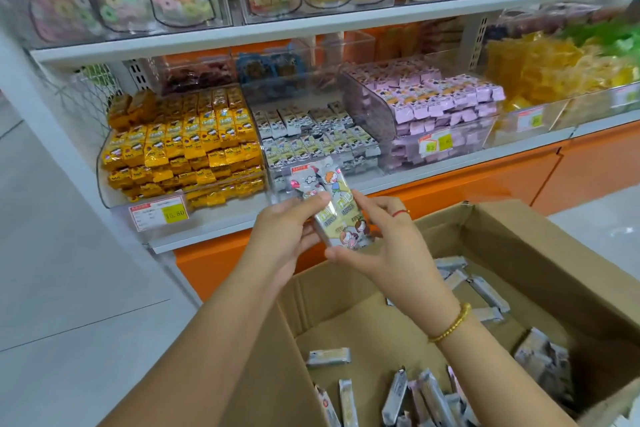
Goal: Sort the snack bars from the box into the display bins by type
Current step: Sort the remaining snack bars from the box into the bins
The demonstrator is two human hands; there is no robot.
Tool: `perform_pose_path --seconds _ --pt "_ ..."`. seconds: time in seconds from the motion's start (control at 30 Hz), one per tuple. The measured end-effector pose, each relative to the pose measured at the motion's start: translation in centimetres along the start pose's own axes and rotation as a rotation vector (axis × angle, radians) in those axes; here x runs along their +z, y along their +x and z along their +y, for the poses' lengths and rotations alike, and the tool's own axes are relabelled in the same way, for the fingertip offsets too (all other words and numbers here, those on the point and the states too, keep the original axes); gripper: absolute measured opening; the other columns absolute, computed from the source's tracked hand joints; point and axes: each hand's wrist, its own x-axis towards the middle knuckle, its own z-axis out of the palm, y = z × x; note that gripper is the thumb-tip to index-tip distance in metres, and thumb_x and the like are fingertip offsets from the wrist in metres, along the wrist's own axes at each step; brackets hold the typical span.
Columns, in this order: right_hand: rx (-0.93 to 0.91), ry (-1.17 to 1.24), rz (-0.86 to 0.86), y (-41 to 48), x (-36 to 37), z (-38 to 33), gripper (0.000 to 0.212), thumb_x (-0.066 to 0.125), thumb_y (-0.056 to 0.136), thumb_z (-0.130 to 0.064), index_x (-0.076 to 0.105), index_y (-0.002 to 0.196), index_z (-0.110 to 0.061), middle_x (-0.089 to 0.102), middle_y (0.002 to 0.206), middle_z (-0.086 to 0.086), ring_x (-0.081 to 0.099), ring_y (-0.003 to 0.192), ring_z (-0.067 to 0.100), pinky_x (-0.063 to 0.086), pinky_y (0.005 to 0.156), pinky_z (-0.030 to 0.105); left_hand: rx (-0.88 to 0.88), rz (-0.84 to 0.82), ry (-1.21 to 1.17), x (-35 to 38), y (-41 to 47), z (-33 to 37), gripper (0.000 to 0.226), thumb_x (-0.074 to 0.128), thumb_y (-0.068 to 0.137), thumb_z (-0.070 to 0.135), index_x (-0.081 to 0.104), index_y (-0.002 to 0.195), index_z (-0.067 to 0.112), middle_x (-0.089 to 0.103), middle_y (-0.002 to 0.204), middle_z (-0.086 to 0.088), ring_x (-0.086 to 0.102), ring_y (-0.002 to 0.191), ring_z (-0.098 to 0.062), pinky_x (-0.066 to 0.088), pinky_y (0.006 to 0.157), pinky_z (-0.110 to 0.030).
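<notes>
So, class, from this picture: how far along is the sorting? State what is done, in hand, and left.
Done: the yellow bin, white bin and purple bin already look well stocked. In hand: the left hand and right hand hold a few white bars together. Left: many loose bars lie in the box.

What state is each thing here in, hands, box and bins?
left hand: grips the held bars.
right hand: pinches the same bars.
held bars: small stack, between both hands.
cardboard box: open, loose bars lying inside.
yellow bin: piled high.
grey-white bin: well filled.
purple bin: piled high.
</notes>
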Motion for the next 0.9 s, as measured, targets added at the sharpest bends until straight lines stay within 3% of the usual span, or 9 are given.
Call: perform_pose_path --seconds 0.1,0.17,0.27,0.37,0.43,0.5,0.73,0.8,0.9 --pt "-0.108 -0.141 0.125 1.8 1.1 -0.4 0.073 0.074 0.073 -0.036 0.045 0.139 -0.027 0.044 0.105 -0.007 0.050 0.099 0.012 0.046 0.085 0.022 0.080 -0.012 -0.011 0.4 1.4 0.6 0.015 0.065 0.087 0.011 0.067 0.098 0.003 0.074 0.089 -0.005 0.071 0.078 -0.011 0.058 0.066 -0.022" --pt "-0.120 -0.080 0.180 4.3 1.0 -0.4 0.060 0.073 0.074 -0.030 0.053 0.131 -0.021 0.047 0.092 -0.011 0.050 0.091 0.012 0.042 0.076 0.012 0.134 -0.035 0.010 0.2 2.5 1.0 0.014 0.062 0.090 0.014 0.067 0.098 0.006 0.074 0.095 -0.004 0.070 0.082 -0.007 0.055 0.068 -0.016" --pt "0.008 -0.023 0.207 10.3 0.7 0.3 0.044 0.066 0.083 -0.016 0.054 0.125 -0.013 0.054 0.083 -0.010 0.054 0.082 0.014 0.047 0.074 0.020 0.312 0.079 0.385 -0.6 5.2 1.4 0.025 0.061 0.091 0.019 0.062 0.115 0.014 0.067 0.110 0.004 0.064 0.091 -0.001 0.047 0.076 -0.006" --pt "0.069 -0.141 0.060 17.2 1.9 0.4 0.046 0.066 0.083 -0.021 0.048 0.124 -0.009 0.057 0.104 0.010 0.056 0.098 0.026 0.038 0.070 0.026 0.336 0.130 0.548 -0.9 7.9 1.0 0.047 0.060 0.092 0.014 0.047 0.137 0.012 0.060 0.119 0.004 0.057 0.093 -0.002 0.042 0.073 -0.002" --pt "0.052 -0.239 0.002 20.0 2.9 0.5 0.022 0.064 0.084 -0.021 0.047 0.096 -0.013 0.052 0.084 0.008 0.054 0.084 0.029 0.030 0.056 0.028 0.341 0.150 0.589 -0.9 9.1 0.6 0.051 0.059 0.092 0.014 0.043 0.140 0.013 0.062 0.121 0.002 0.058 0.094 -0.004 0.043 0.070 -0.004" --pt "0.062 -0.264 0.021 21.1 3.6 0.6 0.025 0.063 0.085 -0.020 0.039 0.088 -0.013 0.040 0.067 0.001 0.044 0.065 0.024 0.022 0.046 0.027 0.389 0.181 0.599 -1.2 9.8 -0.1 0.051 0.062 0.089 0.013 0.047 0.138 0.013 0.066 0.116 -0.001 0.060 0.089 -0.002 0.047 0.068 -0.006" --pt "-0.069 -0.119 0.076 18.2 2.9 1.6 0.029 0.064 0.087 -0.024 0.053 0.105 -0.004 0.052 0.077 -0.002 0.048 0.073 0.017 0.026 0.058 0.027 0.487 0.164 0.608 -0.3 10.1 -0.8 0.039 0.067 0.087 0.015 0.055 0.124 0.014 0.060 0.100 0.005 0.060 0.085 -0.001 0.047 0.069 -0.004" --pt "-0.121 -0.055 0.065 16.1 1.3 1.8 0.030 0.065 0.088 -0.026 0.054 0.111 -0.010 0.056 0.076 -0.008 0.049 0.063 0.000 0.032 0.056 0.021 0.525 0.133 0.679 -0.8 9.8 -1.5 0.028 0.067 0.086 0.015 0.059 0.113 0.016 0.062 0.099 0.004 0.061 0.088 -0.006 0.049 0.075 -0.010" --pt "-0.127 -0.016 0.050 12.6 -1.0 3.7 0.030 0.065 0.089 -0.027 0.049 0.115 -0.024 0.050 0.060 -0.018 0.051 0.052 -0.004 0.035 0.048 0.013 0.466 0.111 0.856 -2.4 9.2 -3.0 0.006 0.065 0.088 0.020 0.060 0.089 0.025 0.060 0.081 0.014 0.056 0.075 0.002 0.042 0.065 -0.005"
